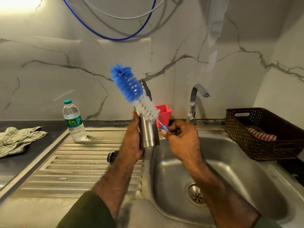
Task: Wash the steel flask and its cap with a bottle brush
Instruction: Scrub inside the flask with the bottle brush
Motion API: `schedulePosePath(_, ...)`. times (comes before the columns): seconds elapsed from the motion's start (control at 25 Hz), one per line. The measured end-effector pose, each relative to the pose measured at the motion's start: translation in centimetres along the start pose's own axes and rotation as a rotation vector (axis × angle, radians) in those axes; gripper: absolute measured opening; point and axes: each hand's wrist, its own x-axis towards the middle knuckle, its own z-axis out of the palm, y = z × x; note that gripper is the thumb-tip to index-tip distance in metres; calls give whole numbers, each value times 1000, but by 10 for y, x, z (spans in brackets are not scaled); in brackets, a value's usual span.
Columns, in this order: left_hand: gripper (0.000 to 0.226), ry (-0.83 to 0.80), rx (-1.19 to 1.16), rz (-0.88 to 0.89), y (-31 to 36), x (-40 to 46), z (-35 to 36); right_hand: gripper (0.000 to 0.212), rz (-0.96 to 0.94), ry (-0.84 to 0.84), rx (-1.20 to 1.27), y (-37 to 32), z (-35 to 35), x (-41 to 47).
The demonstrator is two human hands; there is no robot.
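Holding the steel flask [148,129] upright over the near edge of the sink [233,163], my left hand [132,139] is wrapped round its lower body, thumb at the front, while my right hand [180,137] pinches the thin blue-tipped wire handle of the bottle brush [134,94], fingers curled tight about it. The brush lies slantwise across the outside of the flask, its white bristles against the shoulder and its blue bristles reaching up past the open mouth. The step in hand, in my judgement, is scrubbing the outer wall; to do it well I should stroke along the length while turning the flask in my left hand, and take a fuller grip lower on the handle, since a pinch at the tip gives little pressure. The flask is brushed metal, cylindrical, narrowing to a neck, smooth and likely slippery when wet. The bristles look soft and springy on a twisted wire core. A dark round item, probably the cap [112,156], lies on the ribbed draining board [69,165] just behind my left wrist, apparently not yet washed. The tap [196,102] shows no water running.
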Motion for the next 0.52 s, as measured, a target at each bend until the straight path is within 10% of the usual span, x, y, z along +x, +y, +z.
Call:
schedulePosePath(0.32, 56, 79, -215, 126, 23, 11, -31, 27, 228, -291, -95, 8, -29, -6)
schedulePosePath(0.52, 87, 22, -61, 28, 9, 0, -8, 30, 74, -45, 21, 0, -8, -5)
